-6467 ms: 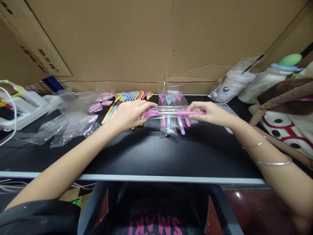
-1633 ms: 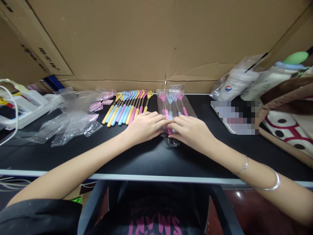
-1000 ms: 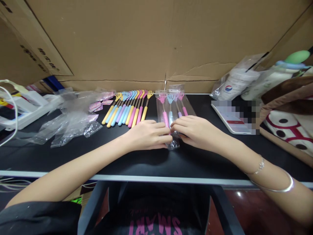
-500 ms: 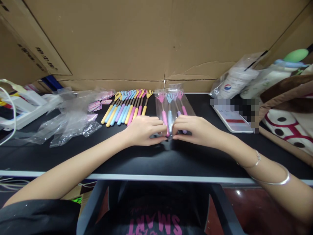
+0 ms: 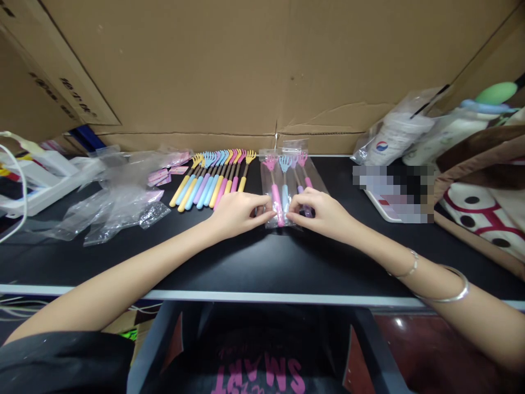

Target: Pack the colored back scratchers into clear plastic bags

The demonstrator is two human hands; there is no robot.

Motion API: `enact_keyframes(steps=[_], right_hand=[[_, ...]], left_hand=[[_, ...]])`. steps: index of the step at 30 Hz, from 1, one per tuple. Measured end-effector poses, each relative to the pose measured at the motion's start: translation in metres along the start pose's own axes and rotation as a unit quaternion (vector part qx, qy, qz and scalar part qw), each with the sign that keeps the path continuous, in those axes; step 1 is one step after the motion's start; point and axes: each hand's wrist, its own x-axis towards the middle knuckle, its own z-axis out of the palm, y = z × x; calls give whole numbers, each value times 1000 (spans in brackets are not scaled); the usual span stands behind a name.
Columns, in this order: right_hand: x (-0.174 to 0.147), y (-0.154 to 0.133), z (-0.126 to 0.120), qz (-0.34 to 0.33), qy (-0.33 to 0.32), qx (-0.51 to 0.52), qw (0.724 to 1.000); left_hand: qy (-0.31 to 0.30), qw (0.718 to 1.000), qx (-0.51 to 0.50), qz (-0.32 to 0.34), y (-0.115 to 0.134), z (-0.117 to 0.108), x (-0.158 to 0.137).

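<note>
Several back scratchers in clear plastic bags lie side by side at the middle of the table, among them a pink back scratcher [image 5: 275,195] and a blue back scratcher [image 5: 284,191]. My left hand [image 5: 240,212] is closed in a pinch on the clear bag [image 5: 267,186] beside the lower end of the pink handle. Opposite it, my right hand [image 5: 326,213] pinches the bag's plastic near the blue handle, partly covering the purple back scratcher [image 5: 300,189] behind. Left of these, several unbagged back scratchers [image 5: 213,183] with coloured handles lie in a row.
Loose empty plastic bags [image 5: 118,191] and pink cards [image 5: 159,176] lie on the left, beside a white power strip [image 5: 61,183]. At right are a phone [image 5: 381,205], a bagged cup [image 5: 396,137] and a patterned bag [image 5: 479,213]. A cardboard wall [image 5: 246,71] closes the back.
Both hands have shifted slightly up and away from the table's front edge. My right hand has parted a little from the left, uncovering the lower end of the pink handle.
</note>
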Motion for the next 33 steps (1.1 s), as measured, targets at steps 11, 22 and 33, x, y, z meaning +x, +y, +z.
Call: enact_keyframes(steps=[11, 22, 33], right_hand=[[0, -2, 3, 10, -3, -14, 1000], [-2, -6, 7, 7, 18, -40, 999], [-3, -9, 6, -42, 31, -106, 993]], left_hand=[[12, 999, -9, -33, -1, 6, -1], [-6, 998, 34, -50, 1, 4, 0], [9, 991, 130, -12, -1, 3, -2]])
